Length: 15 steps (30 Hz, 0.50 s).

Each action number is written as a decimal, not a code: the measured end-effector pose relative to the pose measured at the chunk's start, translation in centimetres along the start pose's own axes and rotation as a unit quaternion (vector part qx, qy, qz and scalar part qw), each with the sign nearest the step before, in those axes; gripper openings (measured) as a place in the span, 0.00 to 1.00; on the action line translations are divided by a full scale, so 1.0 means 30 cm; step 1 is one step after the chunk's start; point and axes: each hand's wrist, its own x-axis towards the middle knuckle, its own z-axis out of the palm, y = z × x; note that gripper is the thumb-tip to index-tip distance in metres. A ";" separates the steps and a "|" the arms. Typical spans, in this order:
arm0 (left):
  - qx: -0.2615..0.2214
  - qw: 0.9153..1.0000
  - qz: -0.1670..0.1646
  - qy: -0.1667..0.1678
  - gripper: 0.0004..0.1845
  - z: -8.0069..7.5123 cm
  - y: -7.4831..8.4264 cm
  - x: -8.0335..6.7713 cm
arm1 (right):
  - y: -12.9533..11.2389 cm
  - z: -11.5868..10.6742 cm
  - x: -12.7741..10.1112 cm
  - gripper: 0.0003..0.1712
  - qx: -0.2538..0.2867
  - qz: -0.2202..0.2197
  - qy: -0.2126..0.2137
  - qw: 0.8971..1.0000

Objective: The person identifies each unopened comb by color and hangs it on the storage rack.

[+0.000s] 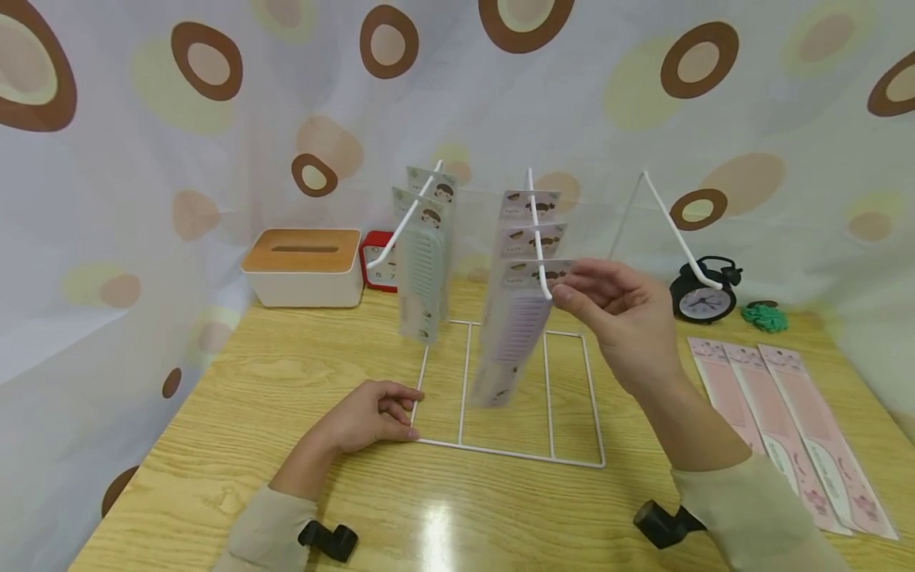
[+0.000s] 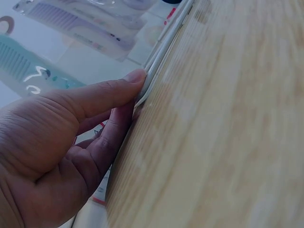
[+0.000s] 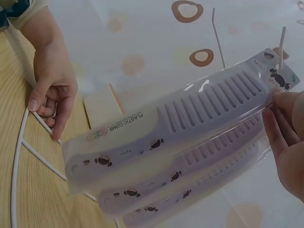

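Now the right hand (image 1: 622, 318) pinches the top of a purple comb pack (image 1: 511, 342) on the rack's (image 1: 500, 453) middle hook (image 1: 536, 238); the left hand (image 1: 372, 417), fingers curled, presses the rack's base corner.

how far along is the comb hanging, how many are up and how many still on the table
Done: two green combs hang on the left hook and two purple combs on the middle one. In hand: the right hand pinches a third purple comb at that hook's tip while the left hand steadies the rack base. Left: three pink combs on the table; the right hook is bare.
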 end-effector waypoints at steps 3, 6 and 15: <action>0.000 1.000 0.001 0.000 0.31 0.001 -0.004 0.001 | 0.012 -0.009 -0.001 0.16 0.005 -0.003 -0.010 1.000; -0.002 1.000 0.003 -0.002 0.31 0.002 -0.007 0.002 | 0.015 -0.016 -0.004 0.17 0.010 -0.003 -0.015 1.000; -0.007 1.000 0.005 -0.004 0.30 0.000 -0.001 0.001 | 0.016 -0.059 -0.002 0.18 -0.018 -0.006 -0.042 0.999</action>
